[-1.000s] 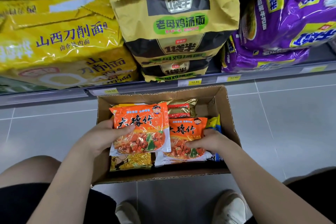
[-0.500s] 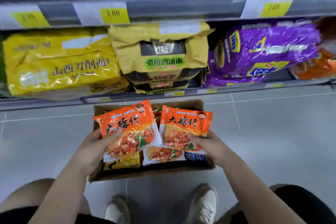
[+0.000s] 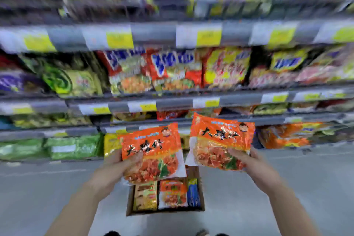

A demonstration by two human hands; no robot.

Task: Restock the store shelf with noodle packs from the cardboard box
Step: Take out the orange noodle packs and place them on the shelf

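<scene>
The left hand [image 3: 120,166] grips an orange noodle pack, the left pack [image 3: 153,149], by its lower left corner, with the thumb across the printed face and the rest of the hand hidden behind it. The pack hangs in the air, face to the camera and slightly tilted, above the cardboard box [image 3: 130,205] on the floor [image 3: 287,188] between the forearms. More packs lie flat in the box, among them another orange one [image 3: 173,193] between a yellow and a blue pack. Just right of the left pack and a little higher is the right pack [image 3: 220,140], of the same kind. The right hand [image 3: 249,161] pinches it at its lower right edge, thumb in front. Whether the two packs touch I cannot tell. Behind them the store shelf [image 3: 172,101] rises in tiers, heavily blurred. Low on the right, a row of orange packs [image 3: 283,137] may be the same product.

The step in hand seems to be carrying both packs to their slot. To do it well, settle the gaze and confirm the matching row first. Then feed the packs in one at a time, face forward, beside the stock already there. The film looks slick and the noodles are probably brittle, so hold by the edges firmly without squeezing the middle.
</scene>
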